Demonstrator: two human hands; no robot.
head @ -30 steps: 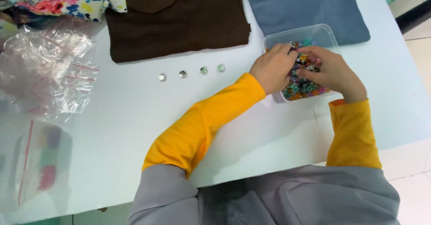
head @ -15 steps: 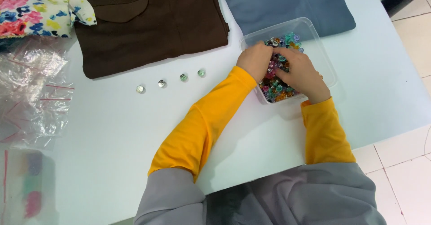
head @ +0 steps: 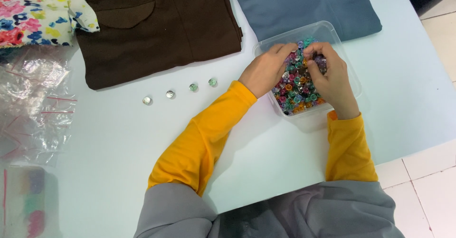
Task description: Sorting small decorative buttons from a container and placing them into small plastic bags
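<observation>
Both hands are inside a clear plastic box (head: 332,31) that stands on the pale bench (head: 118,171). The box is full of small coloured beads (head: 297,88). The left hand (head: 267,69) rests at the near-left edge of the box, its fingers curled down onto the beads. The right hand (head: 332,79) lies over the beads just beside it, fingers bent and pinching into the pile; whether it grips a bead I cannot tell. To the left of the left hand, four small shiny beads (head: 180,91) lie in a row on the bench. Beyond them is a folded brown garment (head: 161,29), and beyond the box a blue garment (head: 304,5).
</observation>
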